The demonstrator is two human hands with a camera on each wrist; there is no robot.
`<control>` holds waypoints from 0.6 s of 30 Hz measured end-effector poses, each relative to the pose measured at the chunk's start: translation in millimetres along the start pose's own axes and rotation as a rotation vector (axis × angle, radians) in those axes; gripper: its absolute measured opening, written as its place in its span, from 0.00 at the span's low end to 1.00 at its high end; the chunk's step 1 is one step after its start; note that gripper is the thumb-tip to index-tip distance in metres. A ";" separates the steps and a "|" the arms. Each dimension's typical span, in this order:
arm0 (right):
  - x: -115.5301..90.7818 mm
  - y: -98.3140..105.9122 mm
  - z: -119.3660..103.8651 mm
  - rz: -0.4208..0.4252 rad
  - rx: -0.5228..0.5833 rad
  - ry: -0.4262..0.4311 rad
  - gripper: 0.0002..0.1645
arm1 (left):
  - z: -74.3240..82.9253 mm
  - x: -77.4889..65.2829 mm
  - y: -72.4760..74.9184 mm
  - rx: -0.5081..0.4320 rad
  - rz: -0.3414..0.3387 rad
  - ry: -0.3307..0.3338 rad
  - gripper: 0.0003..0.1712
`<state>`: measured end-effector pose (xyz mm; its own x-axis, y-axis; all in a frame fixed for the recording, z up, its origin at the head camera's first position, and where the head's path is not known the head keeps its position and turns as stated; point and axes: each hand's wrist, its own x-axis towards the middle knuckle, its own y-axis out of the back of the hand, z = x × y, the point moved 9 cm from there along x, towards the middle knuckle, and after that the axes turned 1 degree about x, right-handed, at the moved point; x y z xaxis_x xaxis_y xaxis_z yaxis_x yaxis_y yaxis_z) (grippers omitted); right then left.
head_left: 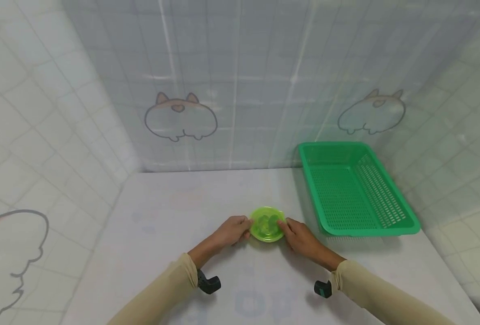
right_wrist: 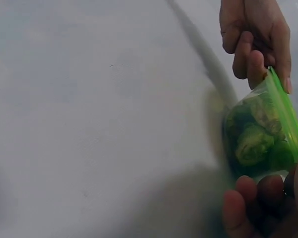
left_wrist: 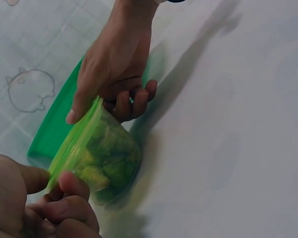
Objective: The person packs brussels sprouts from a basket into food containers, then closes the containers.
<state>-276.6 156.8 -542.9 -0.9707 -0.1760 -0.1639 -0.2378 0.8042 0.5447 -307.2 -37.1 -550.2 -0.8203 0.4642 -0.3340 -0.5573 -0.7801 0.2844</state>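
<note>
A clear round plastic tub with a lime-green lid is held between both hands, in front of the body. Green and yellowish lumpy pieces fill it; their exact kind is unclear. My left hand pinches the lid's rim on the left, thumb on top and fingers beneath. On the opposite side my right hand grips the rim the same way, its thumb over the lid edge. The right wrist view shows the tub's clear side above or against the table; contact with it cannot be told.
A green slotted plastic basket stands at the right on the white table, near the back wall. Tiled-pattern sheeting with cartoon drawings covers the walls behind and on both sides.
</note>
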 end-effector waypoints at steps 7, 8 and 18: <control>0.2 3.5 -0.2 0.006 0.014 -0.034 0.30 | -4.0 3.7 0.8 0.017 -0.023 0.034 0.25; 0.1 4.5 -0.8 0.009 0.010 -0.036 0.29 | -4.0 3.9 0.9 0.016 -0.025 0.038 0.25; -7.7 19.5 -11.4 0.105 -0.140 -0.061 0.27 | 8.6 -1.7 26.2 0.211 0.130 0.048 0.29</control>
<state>-274.1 167.4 -521.6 -0.9875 -0.0570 -0.1468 -0.1417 0.7287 0.6701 -321.6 -54.8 -534.4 -0.8829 0.3411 -0.3228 -0.4657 -0.7249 0.5076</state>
